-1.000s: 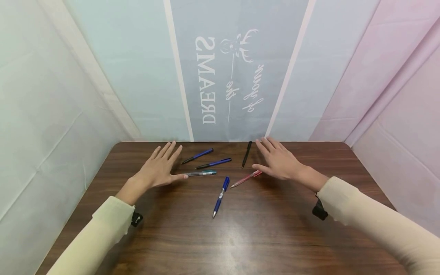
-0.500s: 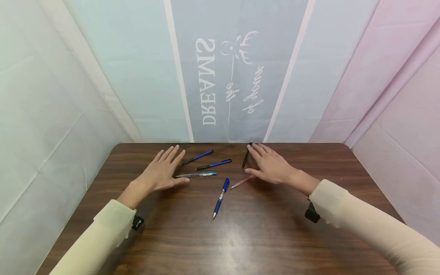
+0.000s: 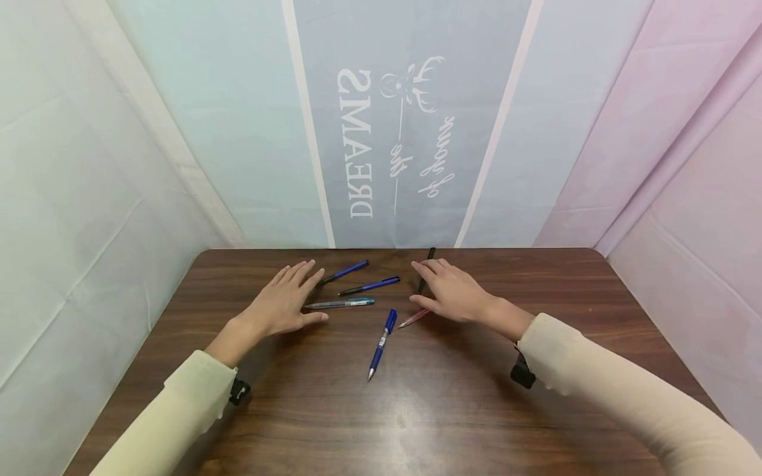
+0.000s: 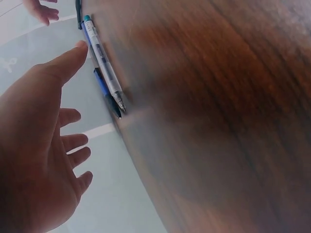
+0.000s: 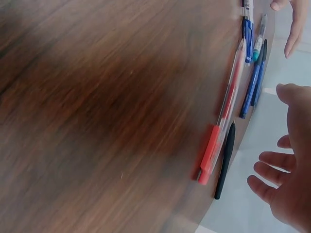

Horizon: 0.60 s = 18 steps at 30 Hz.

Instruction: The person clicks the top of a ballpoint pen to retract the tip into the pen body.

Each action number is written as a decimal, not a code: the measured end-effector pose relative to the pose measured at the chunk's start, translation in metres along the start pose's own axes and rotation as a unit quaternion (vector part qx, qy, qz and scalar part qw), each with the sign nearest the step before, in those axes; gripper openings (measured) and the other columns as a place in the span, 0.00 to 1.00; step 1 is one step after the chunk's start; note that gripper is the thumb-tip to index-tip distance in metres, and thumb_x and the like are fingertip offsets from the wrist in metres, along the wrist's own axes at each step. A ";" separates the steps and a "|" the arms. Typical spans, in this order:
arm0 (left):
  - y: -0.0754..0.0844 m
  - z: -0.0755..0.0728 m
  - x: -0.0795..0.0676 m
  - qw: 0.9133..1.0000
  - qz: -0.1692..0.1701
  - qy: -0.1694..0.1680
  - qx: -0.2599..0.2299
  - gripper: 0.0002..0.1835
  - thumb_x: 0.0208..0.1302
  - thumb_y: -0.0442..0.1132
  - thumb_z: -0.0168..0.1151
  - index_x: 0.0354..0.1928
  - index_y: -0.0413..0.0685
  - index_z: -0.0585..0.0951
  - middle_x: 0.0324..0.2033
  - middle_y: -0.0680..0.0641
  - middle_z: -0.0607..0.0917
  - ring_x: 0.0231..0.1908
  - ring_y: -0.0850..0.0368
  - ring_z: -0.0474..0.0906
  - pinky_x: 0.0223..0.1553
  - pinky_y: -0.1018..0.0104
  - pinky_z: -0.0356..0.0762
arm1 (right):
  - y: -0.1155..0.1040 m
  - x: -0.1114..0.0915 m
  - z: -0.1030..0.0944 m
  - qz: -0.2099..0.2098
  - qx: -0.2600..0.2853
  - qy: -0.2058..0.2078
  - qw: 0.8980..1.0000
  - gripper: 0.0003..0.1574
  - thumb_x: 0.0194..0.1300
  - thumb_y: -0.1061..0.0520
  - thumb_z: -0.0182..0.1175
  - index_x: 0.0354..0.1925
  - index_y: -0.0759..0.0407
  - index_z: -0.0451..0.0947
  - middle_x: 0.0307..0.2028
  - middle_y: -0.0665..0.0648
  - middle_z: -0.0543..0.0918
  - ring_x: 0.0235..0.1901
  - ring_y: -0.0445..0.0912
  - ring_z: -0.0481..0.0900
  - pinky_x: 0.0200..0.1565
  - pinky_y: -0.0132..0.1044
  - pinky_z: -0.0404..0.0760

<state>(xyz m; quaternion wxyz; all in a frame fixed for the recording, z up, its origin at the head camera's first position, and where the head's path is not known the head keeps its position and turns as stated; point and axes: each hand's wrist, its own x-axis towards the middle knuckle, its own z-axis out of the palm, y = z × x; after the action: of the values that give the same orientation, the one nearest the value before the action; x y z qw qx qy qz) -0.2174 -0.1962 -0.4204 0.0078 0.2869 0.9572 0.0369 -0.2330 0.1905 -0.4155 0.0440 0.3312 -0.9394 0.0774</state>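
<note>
My left hand (image 3: 281,305) is spread above the table's left half, holding nothing. Beside its thumb lies a clear pen with a teal cap (image 3: 348,303). Two blue pens with black grips, one farther back (image 3: 351,268) and one nearer (image 3: 370,285), lie to the right of its fingers. My right hand (image 3: 454,291), its fingers loosely bent, hovers over a red pen (image 5: 221,121) and a black pen (image 5: 226,160), hiding part of both in the head view. Between the hands, closer to me, a blue pen with a clear barrel (image 3: 381,345) points its tip toward me.
The pens lie on a dark brown wooden table (image 3: 381,423) with rounded far corners. Behind its far edge hangs a pale blue-grey cloth (image 3: 405,132) with mirrored lettering. Light cloth walls close off both sides. A small black device (image 3: 522,375) sits under the right wrist.
My right hand has moved left and slightly toward me, passing over the red and black pens. My left hand has shifted slightly toward me. The pens stay in place.
</note>
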 end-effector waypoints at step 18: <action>0.004 0.006 -0.002 0.998 0.031 0.049 -0.030 0.46 0.66 0.58 0.75 0.75 0.35 0.70 0.70 0.33 0.71 0.70 0.34 0.69 0.67 0.35 0.73 | -0.017 0.018 0.015 -0.034 0.035 0.020 0.999 0.42 0.76 0.40 0.65 0.74 0.65 0.71 0.62 0.63 0.80 0.61 0.55 0.79 0.57 0.49 0.85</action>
<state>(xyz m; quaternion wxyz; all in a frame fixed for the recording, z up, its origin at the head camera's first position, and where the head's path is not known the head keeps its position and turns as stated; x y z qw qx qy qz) -0.2139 -0.1937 -0.4262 -0.0313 0.3135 0.9457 0.0800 -0.2366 0.1635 -0.4261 0.0541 0.3622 -0.9234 0.1150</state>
